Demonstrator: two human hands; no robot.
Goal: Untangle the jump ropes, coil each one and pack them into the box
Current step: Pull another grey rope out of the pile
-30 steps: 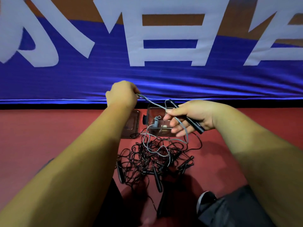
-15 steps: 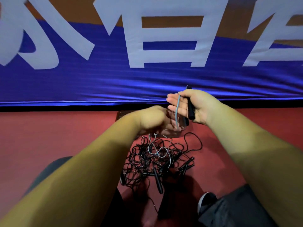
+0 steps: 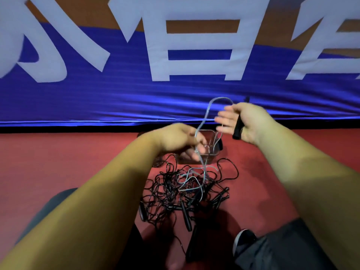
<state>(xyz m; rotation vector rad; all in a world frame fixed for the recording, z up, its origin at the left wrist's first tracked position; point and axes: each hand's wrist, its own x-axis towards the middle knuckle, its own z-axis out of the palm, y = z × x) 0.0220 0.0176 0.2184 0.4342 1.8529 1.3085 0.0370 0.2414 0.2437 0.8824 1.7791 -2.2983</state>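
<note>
- Grey rope [image 3: 221, 98] rises in a tall loop over my right fingertips. Half a second ago it was only a short strand lying across those fingers.
- My right hand [image 3: 245, 121] has drifted a little toward 3 o'clock. Its fingers are spread straight, while the thumb pins a black handle [image 3: 237, 128] against the palm.
- That handle stood upright before, its tip poking above the hand. Now it tilts, with its lower end sticking out under the palm.
- My left hand [image 3: 178, 140] stays low at about 8 o'clock from the right one. Its fingers are curled and pinching the grey rope where it drops toward the floor, though motion blur softens the grip.
- The clear box [image 3: 216, 152] sits on the red floor [image 3: 58, 162] just behind my left fingers, partly hidden by them.
- The tangle of black ropes [image 3: 171, 191] lies at 6 o'clock from the box, unmoved. The grey rope's lower end is threaded into its top.
- The blue banner [image 3: 97, 98] hangs at 12 o'clock, and my shoe [image 3: 243, 238] is at 5 o'clock from the tangle.
</note>
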